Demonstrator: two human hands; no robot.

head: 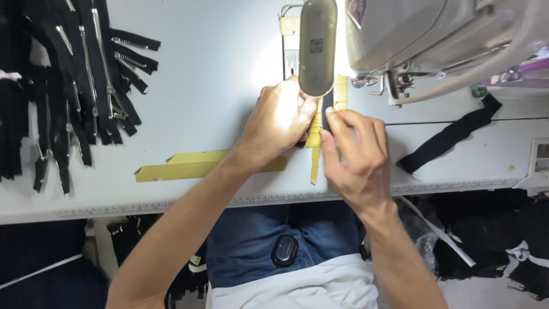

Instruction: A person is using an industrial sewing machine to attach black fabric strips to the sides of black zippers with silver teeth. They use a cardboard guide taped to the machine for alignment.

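- The left hand [281, 117] was closed around the near end of a black zipper [326, 109], its fingers curled tight and lit hard by the lamp [317, 46] hanging just above it.
- The right hand [357, 154] lay just beside the left, fingers narrow and pressed together, pinching the same zipper from the other side against the table [217, 63].
- The zipper ran away from both hands, between them and under the lamp, lying along strips of yellowish tape [341, 91] stuck to the tabletop.
- A longer band of the same tape [189, 166] sat under the left wrist, stretching out to the left.
- The sewing machine [434, 40] stood beyond the right hand, near it but not touching.
- A loose black fabric strip [452, 134] lay to the right of the right hand, well apart.
- A heap of black zippers [74, 86] with silver teeth lay far left of the left hand.
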